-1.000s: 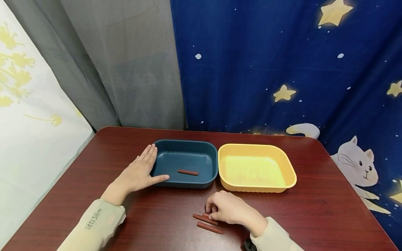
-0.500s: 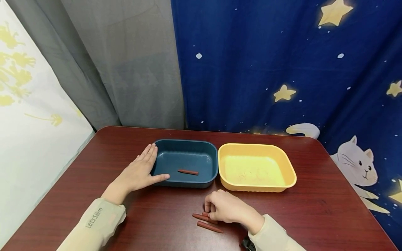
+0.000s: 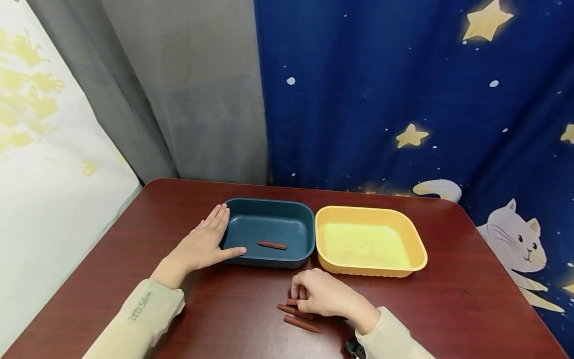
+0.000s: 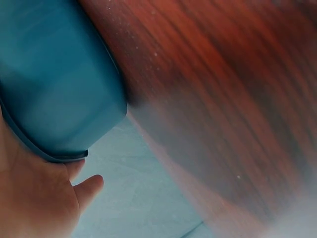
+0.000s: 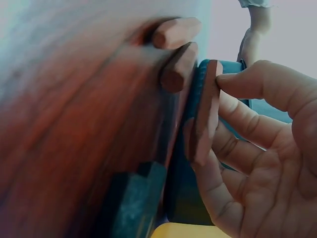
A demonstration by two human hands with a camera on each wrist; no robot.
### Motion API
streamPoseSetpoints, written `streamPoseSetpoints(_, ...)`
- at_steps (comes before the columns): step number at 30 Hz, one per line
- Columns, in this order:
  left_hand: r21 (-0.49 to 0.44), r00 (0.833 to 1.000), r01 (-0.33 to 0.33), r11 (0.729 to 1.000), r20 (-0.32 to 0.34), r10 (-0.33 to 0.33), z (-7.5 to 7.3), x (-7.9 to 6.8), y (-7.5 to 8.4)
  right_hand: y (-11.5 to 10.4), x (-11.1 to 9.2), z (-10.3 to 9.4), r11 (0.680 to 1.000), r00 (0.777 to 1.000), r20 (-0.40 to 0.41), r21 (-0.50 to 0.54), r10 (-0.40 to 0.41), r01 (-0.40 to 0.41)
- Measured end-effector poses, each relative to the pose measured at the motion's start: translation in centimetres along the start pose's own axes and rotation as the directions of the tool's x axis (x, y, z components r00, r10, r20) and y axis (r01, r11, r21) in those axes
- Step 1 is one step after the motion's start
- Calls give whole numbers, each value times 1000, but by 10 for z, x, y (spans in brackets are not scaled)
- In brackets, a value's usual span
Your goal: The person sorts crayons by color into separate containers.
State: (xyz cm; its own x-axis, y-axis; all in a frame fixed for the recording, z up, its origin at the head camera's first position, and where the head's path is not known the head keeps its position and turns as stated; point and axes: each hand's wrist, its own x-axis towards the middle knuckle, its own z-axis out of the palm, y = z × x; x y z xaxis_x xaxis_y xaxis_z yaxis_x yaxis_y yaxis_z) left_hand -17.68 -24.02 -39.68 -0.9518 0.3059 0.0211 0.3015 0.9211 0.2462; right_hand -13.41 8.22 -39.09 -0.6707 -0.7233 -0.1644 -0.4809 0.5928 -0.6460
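In the head view my left hand [image 3: 203, 243] lies along the left end of a dark blue plastic bin [image 3: 270, 264], its fingers straight and its thumb over the front rim. One brown crayon [image 3: 272, 245] lies inside that bin. My right hand [image 3: 329, 298], low over the table in front of the bins, pinches another brown, faceted crayon [image 5: 205, 116] between thumb and fingertips. Close beside it on the table are two more brown crayons, one nearer the hand [image 3: 293, 312] and one in front [image 3: 302, 324].
A yellow plastic bin [image 3: 371, 272] stands right beside the blue one. Both sit on a reddish-brown table [image 3: 448, 299]. Grey curtain [image 3: 215, 124] and blue star-patterned curtain [image 3: 341, 124] hang behind its far edge. A dark block [image 5: 133, 198], unclear, shows low in the right wrist view.
My right hand has shifted slightly left relative to the table's crayons, with the pinched crayon. The left hand keeps its place on the blue bin. The head view has moved a little.
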Motion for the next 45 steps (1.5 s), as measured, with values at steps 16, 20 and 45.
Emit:
streamPoseSetpoints(16, 8, 1000, 4, 1000, -10, -4, 0, -1, -2, -9, 8, -6, 994, 992, -78, 23, -102, 104)
streamPoseSetpoints(20, 3, 1000, 3, 1000, -21, -3, -1, -2, 0, -15, 11, -11, 991, 986, -107, 39, -125, 130)
streamPoseSetpoints(45, -7, 1000, 9, 1000, -26, -9, -1, -2, 4, -21, 49, -36, 977, 960, -217, 78, -176, 197)
